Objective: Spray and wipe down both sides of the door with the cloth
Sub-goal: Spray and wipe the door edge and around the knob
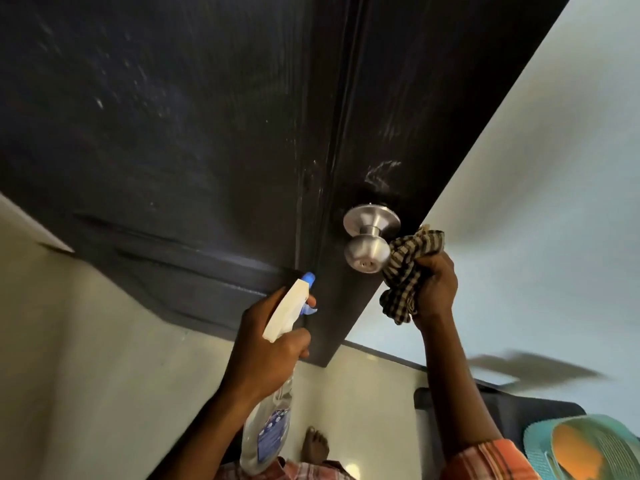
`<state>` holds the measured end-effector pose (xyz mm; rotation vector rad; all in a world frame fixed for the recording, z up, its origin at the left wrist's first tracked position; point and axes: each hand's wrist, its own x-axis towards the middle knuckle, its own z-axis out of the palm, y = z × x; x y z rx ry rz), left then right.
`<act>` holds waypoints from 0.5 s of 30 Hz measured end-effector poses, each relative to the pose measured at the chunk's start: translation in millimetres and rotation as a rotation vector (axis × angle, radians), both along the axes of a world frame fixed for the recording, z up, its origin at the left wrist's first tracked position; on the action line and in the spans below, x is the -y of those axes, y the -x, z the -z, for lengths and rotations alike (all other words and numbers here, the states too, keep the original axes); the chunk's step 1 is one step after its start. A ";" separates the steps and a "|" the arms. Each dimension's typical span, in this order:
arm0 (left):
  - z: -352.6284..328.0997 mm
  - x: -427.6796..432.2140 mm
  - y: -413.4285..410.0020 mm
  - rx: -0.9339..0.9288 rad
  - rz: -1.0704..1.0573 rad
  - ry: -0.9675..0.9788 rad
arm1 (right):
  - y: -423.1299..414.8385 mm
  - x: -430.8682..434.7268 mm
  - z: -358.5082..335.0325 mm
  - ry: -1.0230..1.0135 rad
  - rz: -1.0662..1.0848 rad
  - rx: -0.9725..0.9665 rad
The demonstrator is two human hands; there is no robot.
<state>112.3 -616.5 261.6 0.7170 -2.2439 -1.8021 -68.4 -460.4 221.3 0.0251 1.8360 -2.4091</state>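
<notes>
A dark, almost black door fills the upper part of the head view, streaked with pale marks. Its silver round knob sticks out near the door's right edge. My right hand grips a bunched checked cloth, and the cloth touches the right side of the knob. My left hand holds a clear spray bottle by its white head, a finger on the blue trigger, the blue nozzle close to the door's lower panel.
A pale wall runs along the door's right edge. Below lies a light tiled floor with my bare foot on it. A dark mat and a teal-and-orange woven object sit at the bottom right.
</notes>
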 end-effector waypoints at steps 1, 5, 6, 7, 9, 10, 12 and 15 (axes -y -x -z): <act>1.1 -6.3 -5.8 0.014 -0.022 0.004 | -2.4 -0.2 0.3 0.006 0.003 0.003; 1.9 -23.8 -32.9 0.041 -0.095 0.035 | -33.3 -7.9 3.8 0.045 -0.020 -0.009; 3.2 -25.7 -38.7 0.042 -0.108 0.047 | -42.5 -11.1 6.9 0.036 -0.039 -0.015; 3.7 -28.2 -46.1 0.043 -0.123 0.059 | -53.7 -14.7 9.9 0.033 -0.061 -0.027; 4.1 -33.0 -62.6 0.048 -0.161 0.081 | -75.7 -19.4 14.6 0.042 -0.087 -0.031; 3.9 -35.7 -72.1 0.053 -0.181 0.088 | -86.0 -20.9 16.5 0.045 -0.079 -0.020; 4.3 -39.8 -94.2 0.051 -0.216 0.092 | -108.6 -22.4 16.7 0.057 -0.065 -0.027; 11.0 -43.2 -136.0 0.044 -0.240 0.093 | -145.8 -22.1 12.9 0.078 -0.103 -0.060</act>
